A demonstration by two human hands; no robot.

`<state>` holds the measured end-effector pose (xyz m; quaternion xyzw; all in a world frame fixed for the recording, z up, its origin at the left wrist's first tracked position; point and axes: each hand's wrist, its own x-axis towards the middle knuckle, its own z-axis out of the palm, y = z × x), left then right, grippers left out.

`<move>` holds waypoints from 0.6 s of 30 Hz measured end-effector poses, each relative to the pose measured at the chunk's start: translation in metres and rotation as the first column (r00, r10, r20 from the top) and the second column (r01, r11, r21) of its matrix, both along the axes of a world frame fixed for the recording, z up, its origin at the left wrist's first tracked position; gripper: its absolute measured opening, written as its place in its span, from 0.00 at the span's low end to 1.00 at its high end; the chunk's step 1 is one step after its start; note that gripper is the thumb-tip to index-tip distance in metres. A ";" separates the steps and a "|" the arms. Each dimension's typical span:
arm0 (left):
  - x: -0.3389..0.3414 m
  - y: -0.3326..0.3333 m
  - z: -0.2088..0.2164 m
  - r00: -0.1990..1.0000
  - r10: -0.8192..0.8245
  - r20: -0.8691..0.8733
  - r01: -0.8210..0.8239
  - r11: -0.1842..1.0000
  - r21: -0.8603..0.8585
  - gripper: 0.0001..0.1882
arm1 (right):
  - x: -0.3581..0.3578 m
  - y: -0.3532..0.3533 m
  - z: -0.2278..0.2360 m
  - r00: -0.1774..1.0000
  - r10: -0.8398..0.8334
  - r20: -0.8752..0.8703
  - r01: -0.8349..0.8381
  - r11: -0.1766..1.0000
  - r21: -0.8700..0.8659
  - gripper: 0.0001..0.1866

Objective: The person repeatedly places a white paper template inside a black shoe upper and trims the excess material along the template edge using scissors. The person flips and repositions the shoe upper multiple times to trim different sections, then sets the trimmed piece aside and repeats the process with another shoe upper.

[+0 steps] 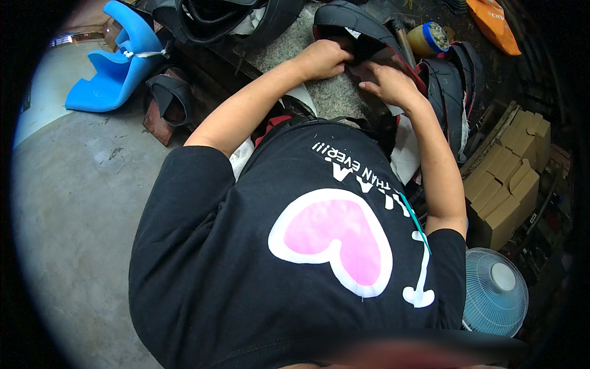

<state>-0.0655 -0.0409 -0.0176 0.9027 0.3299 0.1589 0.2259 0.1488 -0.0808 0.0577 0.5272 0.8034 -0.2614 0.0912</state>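
A black curved cover-like piece with red edging and a pale lining lies at the top middle, over a speckled grey work surface. My left hand is closed, its fingers curled at the near edge of this piece; the fingertips are partly hidden by it. Close by on the right, my right hand rests against the pale lining with thumb and forefinger apart. Its other fingers are partly hidden. What exactly the black piece is, I cannot make out.
More black curved pieces stack at the right, beside a yellow jar with a blue rim. Cardboard boxes and a fan stand at the far right. A blue moulded piece lies at the upper left.
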 end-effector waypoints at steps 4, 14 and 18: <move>-0.005 -0.007 0.009 0.997 -0.017 0.072 0.014 0.999 0.042 0.17 | 0.000 0.004 -0.001 0.998 0.043 0.041 -0.040 0.996 -0.076 0.26; -0.002 -0.009 -0.007 0.997 -0.003 0.082 -0.011 0.985 0.173 0.11 | 0.006 0.010 -0.018 1.000 0.031 0.004 -0.031 0.999 -0.040 0.35; -0.001 -0.008 -0.009 1.000 0.008 0.001 -0.008 0.994 0.112 0.11 | 0.011 0.011 -0.020 0.999 0.007 -0.054 -0.010 0.999 -0.042 0.35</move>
